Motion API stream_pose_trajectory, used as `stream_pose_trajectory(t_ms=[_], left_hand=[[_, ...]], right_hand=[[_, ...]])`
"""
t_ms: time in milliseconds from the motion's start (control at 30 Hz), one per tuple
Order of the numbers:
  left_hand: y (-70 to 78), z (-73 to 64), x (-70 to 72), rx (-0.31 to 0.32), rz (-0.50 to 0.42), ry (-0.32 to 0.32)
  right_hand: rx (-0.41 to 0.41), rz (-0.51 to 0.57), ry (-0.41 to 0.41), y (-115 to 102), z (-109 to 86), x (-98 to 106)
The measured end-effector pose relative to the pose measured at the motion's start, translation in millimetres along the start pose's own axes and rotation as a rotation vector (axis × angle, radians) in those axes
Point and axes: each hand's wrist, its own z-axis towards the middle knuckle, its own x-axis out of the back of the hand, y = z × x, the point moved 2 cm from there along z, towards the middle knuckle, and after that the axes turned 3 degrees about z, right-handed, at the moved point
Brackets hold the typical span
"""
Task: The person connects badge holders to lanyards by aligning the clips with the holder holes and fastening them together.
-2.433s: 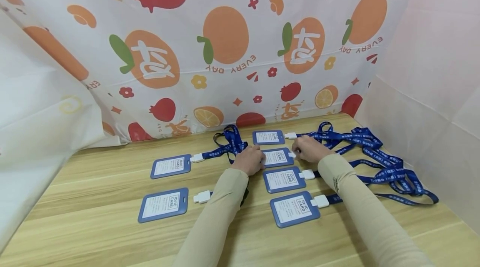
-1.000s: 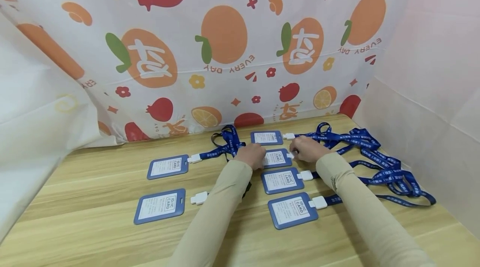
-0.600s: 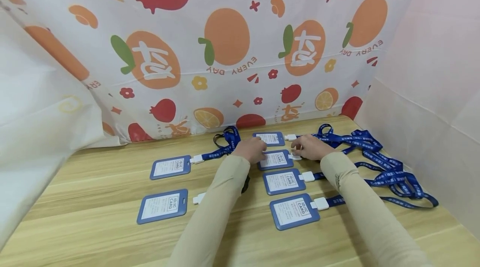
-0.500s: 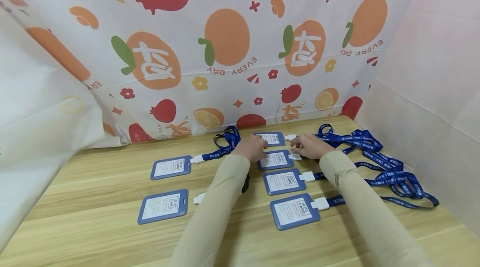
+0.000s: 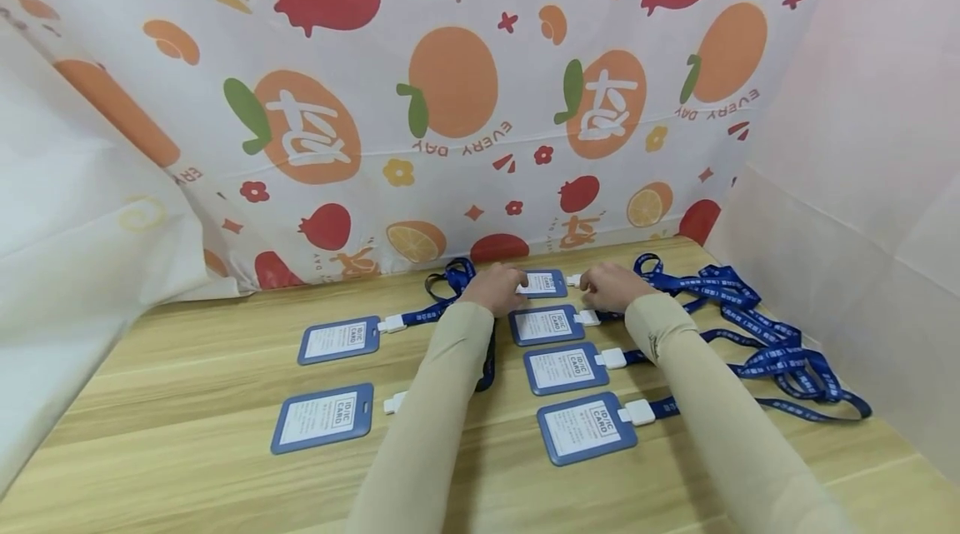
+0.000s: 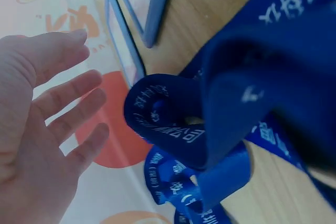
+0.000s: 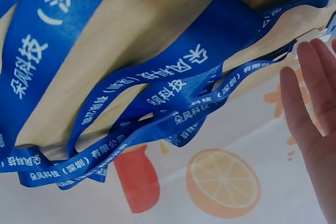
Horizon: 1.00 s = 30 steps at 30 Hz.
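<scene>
Blue badges [image 5: 566, 369] lined up on the bench [image 5: 210, 484]

The farthest badge [image 5: 546, 284] lies flat between the left hand [image 5: 495, 288] and the right hand [image 5: 615, 287]. The left hand's fingers are loosely extended; the right hand is at the white clip [image 5: 573, 280], but whether it pinches I cannot tell. Blue straps [image 5: 727, 294] trail rightward.

lanyards [image 7: 210, 35] are cloth (satiny, perhaps), holders [image 5: 587, 428] plastic.

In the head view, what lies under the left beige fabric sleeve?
Left of the sleeve, a white plastic clip partly shows; right of it, a dark blue fabric lanyard. The stretch between is covered; whether they join cannot be seen.
</scene>
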Motion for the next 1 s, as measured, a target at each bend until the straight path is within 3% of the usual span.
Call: stream_pose_trajectory(t_ms=[233,600,867,1000], left_hand=[[-8.1,5.6,-6.8,0.059,-0.007,0.006],[-12.3,14.0,-11.2,0.048,0.066,0.005],[-14.0,17.8,-19.2,0.106,0.136,-0.08],[-12.1,15.9,-20.4,0.121,0.163,-0.135]], right_hand=[[0.02,-0.007,0.094,1.9,5.4,-0.3],[-0.051,-0.025,0.23,15.9,11.9,-15.6],[-0.127,-0.014,0.22,12.1,16.7,-20.3],[-0.134,-0.024,0.166,12.2,16.8,-22.4]])
